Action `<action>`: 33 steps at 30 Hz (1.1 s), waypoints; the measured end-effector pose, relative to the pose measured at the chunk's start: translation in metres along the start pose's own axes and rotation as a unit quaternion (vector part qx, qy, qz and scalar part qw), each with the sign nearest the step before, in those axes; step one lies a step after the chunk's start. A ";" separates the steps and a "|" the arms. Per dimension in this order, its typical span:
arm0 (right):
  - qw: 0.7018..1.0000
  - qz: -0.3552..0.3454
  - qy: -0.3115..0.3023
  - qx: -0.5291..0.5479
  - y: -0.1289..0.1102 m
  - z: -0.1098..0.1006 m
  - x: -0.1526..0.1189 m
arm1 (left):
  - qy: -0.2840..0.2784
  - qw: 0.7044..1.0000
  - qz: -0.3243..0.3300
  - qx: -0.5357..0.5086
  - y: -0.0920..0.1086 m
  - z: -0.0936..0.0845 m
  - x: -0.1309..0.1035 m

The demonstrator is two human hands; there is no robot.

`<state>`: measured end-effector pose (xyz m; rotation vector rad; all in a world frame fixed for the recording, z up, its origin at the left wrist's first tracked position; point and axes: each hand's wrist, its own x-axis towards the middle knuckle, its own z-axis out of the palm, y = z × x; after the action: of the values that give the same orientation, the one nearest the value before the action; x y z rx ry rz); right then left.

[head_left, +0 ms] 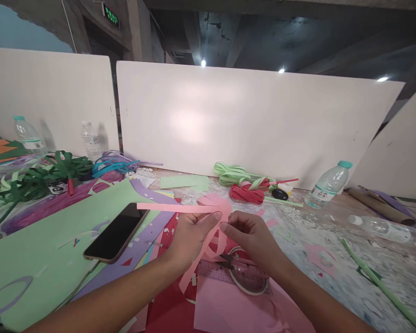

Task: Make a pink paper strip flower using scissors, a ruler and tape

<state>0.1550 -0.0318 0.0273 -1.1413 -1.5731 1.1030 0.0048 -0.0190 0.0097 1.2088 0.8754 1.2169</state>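
Note:
Pink paper strips [213, 249], looped and bunched together, hang between my two hands above the table. My left hand [190, 236] is closed on them, thumb pressed on top, and one long straight strip sticks out to the left over a black phone [116, 233]. Close on the right, my right hand [247, 233] pinches the bunch with thumb and finger. Beneath the hands lie scissors [234, 262], a roll of tape [249, 289] and a clear ruler [211, 270], on pink paper [229, 307] and red paper [173, 300].
Green paper sheets [58, 231] cover the left side. Green and red paper bundles [246, 193] lie ahead, near a bottle [327, 187]. Another bottle [384, 229] lies on its side at right, beyond a green stem [384, 289]. White boards [246, 120] stand behind.

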 end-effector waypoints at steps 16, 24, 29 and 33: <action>0.999 0.010 -0.014 0.027 0.000 0.000 -0.001 | -0.008 0.999 0.007 0.030 0.001 0.000 -0.002; 0.999 0.017 -0.013 0.031 -0.003 0.002 -0.003 | -0.012 0.999 -0.003 0.032 0.003 0.001 -0.003; 0.999 0.019 -0.012 0.026 -0.003 0.002 -0.005 | 0.000 1.000 0.002 0.019 0.004 0.003 -0.004; 0.999 0.016 -0.017 0.024 -0.002 0.002 -0.004 | 0.000 1.000 -0.009 0.025 0.005 0.002 -0.005</action>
<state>0.1535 -0.0364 0.0281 -1.1239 -1.5507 1.1802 0.0052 -0.0246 0.0147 1.2379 0.9194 1.1858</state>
